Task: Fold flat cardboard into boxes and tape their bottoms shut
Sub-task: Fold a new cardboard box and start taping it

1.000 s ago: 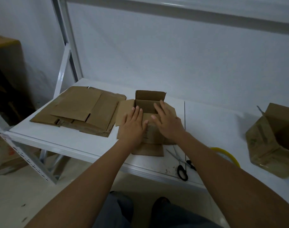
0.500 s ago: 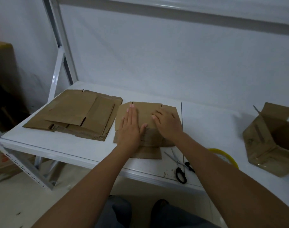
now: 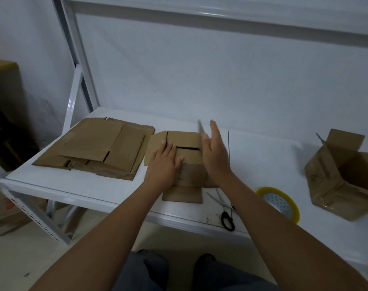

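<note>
Half a second back both palms lay flat on the folded flaps; now the right hand [image 3: 215, 151] has lifted off and stands on edge beside the box [image 3: 188, 162], fingers straight and together, blurred with motion, seemingly against the right flap, which stands upright and edge-on to me. Whether the hand actually touches that flap I cannot tell. The left hand [image 3: 163, 164] stays pressed flat on the box's left side, fingers extended and holding nothing, its tips reaching the near edge of a dark slit where two flaps meet without quite closing.

That box sits near the front edge of the white table [image 3: 262, 164], between the two forearms, with one flap lying flat toward the person and another spread out to the left. Just left of it lies a stack of flat cardboard [image 3: 95, 148], several sheets overlapping. To the right, near the table's front edge, a pair of black-handled scissors [image 3: 226, 211] lies with blades open, and just beyond it a roll of tape [image 3: 280, 202] with a yellow rim. Well apart at the far right, a finished box [image 3: 342, 175] rests tilted, its open mouth up and flaps raised.
</note>
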{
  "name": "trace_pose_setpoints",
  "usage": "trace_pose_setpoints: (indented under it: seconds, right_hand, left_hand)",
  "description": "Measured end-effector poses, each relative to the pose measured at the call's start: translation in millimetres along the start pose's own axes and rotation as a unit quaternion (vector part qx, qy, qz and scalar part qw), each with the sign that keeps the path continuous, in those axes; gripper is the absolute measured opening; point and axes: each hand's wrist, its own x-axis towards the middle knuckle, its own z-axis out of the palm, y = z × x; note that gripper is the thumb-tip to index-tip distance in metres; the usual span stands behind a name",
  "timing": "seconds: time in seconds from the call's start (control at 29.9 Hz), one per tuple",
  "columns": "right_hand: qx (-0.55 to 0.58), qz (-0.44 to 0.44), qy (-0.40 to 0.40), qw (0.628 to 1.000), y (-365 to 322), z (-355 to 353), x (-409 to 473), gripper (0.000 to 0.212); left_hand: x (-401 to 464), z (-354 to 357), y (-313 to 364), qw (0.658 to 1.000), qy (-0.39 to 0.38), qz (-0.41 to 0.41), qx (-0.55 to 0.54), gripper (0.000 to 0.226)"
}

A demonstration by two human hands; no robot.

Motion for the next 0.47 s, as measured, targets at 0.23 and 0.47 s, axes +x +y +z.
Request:
trace_pose_setpoints:
  seconds: [0.23, 0.47]
  right_hand:
    - [-0.13, 0.007, -0.158, 0.979, 41.6, 20.7, -14.3, 0.046]
    - [0.01, 0.138, -0.087, 0.987, 18.4, 25.9, -19.4, 0.047]
  left_hand:
    - [-5.8, -3.9, -9.0, 0.981, 0.109, -0.086, -0.132, 0.06]
    - [-8.1, -18.3, -2.2, 0.899, 0.139, -0.122, -0.397, 0.088]
